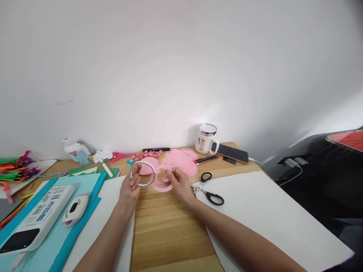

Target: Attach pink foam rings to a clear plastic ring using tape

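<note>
My left hand [132, 185] grips a white ring with a grey edge [154, 178] by its left side, with the fingers curled through it. My right hand [180, 184] pinches a pink paper ring [163, 189] between thumb and fingers, just right of the white ring. Behind both hands lies a pile of pink paper circles [181, 158], with another pink paper circle [150, 163] partly behind the white ring. Black-handled scissors [204, 188] rest beside my right wrist, their blade tips near or behind it.
A white mug [204, 143], a phone [232, 153] and pens [206, 159] stand or lie at the back right. White sheets [263, 211] cover the right side. At left are blue sheets [96, 189], a white device [42, 217], a bottle [76, 151] and pipe cleaners [18, 170].
</note>
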A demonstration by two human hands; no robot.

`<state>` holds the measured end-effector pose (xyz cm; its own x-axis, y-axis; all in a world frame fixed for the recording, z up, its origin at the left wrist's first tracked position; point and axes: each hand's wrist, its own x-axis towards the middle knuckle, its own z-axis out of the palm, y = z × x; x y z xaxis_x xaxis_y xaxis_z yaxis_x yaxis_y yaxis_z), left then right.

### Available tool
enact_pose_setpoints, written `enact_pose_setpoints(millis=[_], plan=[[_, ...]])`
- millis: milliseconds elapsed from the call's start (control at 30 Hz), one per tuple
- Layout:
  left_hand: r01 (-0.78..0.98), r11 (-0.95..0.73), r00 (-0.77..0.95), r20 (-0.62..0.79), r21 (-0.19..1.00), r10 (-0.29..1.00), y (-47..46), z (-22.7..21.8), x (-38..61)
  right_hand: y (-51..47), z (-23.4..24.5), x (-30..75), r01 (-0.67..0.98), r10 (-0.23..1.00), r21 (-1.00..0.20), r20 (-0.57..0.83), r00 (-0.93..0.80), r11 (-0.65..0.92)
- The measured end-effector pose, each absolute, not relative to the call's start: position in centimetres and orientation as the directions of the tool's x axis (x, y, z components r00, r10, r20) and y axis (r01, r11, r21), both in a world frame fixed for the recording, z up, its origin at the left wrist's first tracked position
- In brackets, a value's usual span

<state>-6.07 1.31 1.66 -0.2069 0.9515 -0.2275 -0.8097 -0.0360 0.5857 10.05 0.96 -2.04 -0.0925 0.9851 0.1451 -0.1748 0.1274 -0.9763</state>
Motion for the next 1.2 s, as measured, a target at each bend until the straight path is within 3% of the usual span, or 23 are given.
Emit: enact_pose_setpoints(millis=[133, 367, 500, 600, 800, 1200], plan=[[-0.785, -0.058, -0.236, -0.211, 0.616, 0.949, 1.3, 1.7, -6.2, 1.1, -1.9, 10.4, -0.06, 0.983, -0.981, 0.185, 0.014, 0.186], [-0.733, -0.102, -0.287, -0.17, 0.673, 0.943, 1.4, 1.8, -6.3, 0.7, -1.9, 10.4, 0.02, 0.95, -0.951, 0.308, 0.05, 0.307], [-0.705, -0.074, -0.263, -0.164, 0.705, 0.951, 1.2, 1.9, -5.8, 0.5, -2.1, 10.2, 0.085, 0.87, -0.866, 0.488, -0.066, 0.492], [-0.68, -0.066, -0.254, -0.15, 0.731, 0.956, 1.0, 2.1, -5.4, 0.3, -2.0, 10.1, 0.101, 0.823, -0.822, 0.539, -0.18, 0.56], [-0.667, -0.062, -0.26, -0.154, 0.742, 0.953, 1.0, 2.2, -5.6, 0.1, -1.6, 10.2, 0.146, 0.847, -0.835, 0.517, -0.122, 0.531], [-0.761, -0.083, -0.243, -0.164, 0.643, 0.956, 1.3, 2.0, -6.4, 0.3, -1.8, 10.2, 0.159, 0.889, -0.875, 0.442, -0.122, 0.457]])
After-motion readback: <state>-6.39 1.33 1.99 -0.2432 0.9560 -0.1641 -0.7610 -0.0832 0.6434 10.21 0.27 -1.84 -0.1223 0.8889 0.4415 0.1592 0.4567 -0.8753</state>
